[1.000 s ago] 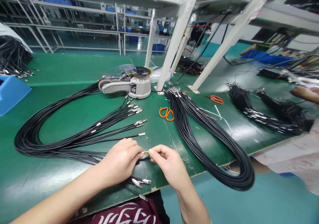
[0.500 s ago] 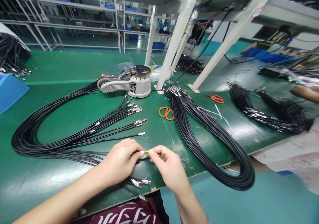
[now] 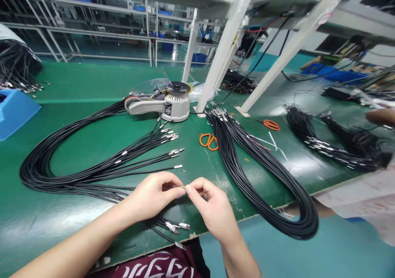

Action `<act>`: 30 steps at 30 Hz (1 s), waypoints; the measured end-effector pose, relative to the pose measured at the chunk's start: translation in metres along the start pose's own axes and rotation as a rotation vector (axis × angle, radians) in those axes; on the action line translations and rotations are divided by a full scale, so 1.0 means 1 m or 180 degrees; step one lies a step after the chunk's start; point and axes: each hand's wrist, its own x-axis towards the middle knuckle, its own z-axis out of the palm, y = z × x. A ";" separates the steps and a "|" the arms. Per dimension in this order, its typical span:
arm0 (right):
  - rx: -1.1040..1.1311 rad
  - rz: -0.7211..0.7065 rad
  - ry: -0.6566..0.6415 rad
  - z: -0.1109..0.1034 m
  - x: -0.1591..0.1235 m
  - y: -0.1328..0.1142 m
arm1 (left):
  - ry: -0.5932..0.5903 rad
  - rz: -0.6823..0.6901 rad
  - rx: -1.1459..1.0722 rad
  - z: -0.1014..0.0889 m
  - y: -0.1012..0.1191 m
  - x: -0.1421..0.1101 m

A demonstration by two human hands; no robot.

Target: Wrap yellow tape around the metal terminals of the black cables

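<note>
We see our left hand (image 3: 156, 195) and right hand (image 3: 212, 206) meeting low over the green desk (image 3: 92, 84), fingers of both pinched on one cable end (image 3: 182, 187). Small, steady twists seem best here. A blue bin (image 3: 15, 111) sits far left, contents hidden.

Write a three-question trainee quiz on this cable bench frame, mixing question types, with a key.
1. True or false: both hands pinch the same cable end.
2. Which lies nearer the tape dispenser: A) the orange scissors beside the long cable bundle, or B) the blue bin?
3. Fill in: the loose cable ends left of those scissors carry ____ tips.

Key: 1 true, the left hand and right hand meet on it; 2 A; 3 metal.
</note>
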 end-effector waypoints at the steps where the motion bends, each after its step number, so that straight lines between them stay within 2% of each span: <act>1: -0.0003 -0.0069 -0.0033 -0.001 -0.001 -0.001 | -0.0040 0.0009 -0.0085 0.001 0.001 0.002; 5: 0.0101 -0.0094 -0.0049 -0.001 -0.001 0.000 | -0.0286 -0.0092 -0.0549 -0.002 -0.006 0.003; 7: 0.0158 0.0088 0.0036 0.000 0.000 0.000 | 0.0013 0.0098 -0.0287 -0.004 -0.011 0.000; 9: 0.0155 0.0202 0.0111 0.002 0.000 0.000 | 0.0503 0.0548 0.0243 -0.003 -0.015 -0.004; 12: -0.0029 0.0005 0.0200 0.005 0.000 -0.003 | 0.0978 0.1240 0.0788 0.002 -0.016 -0.010; 14: -0.0191 -0.0223 0.0271 0.007 -0.001 -0.005 | 0.1148 0.1424 0.0903 0.006 -0.015 -0.011; 21: -0.0605 -0.0865 0.0489 0.011 -0.007 -0.010 | 0.1153 0.1175 0.0836 0.008 -0.009 -0.012; 23: -0.0690 -0.0955 0.0558 0.012 -0.009 -0.010 | 0.1212 0.1223 0.0946 0.009 -0.008 -0.014; 26: -0.0725 -0.0975 0.0643 0.015 -0.011 -0.010 | 0.1317 0.1350 0.1151 0.012 -0.008 -0.015; 30: -0.0497 -0.0713 0.0669 0.018 -0.011 -0.009 | 0.1281 0.1211 0.1132 0.014 -0.009 -0.015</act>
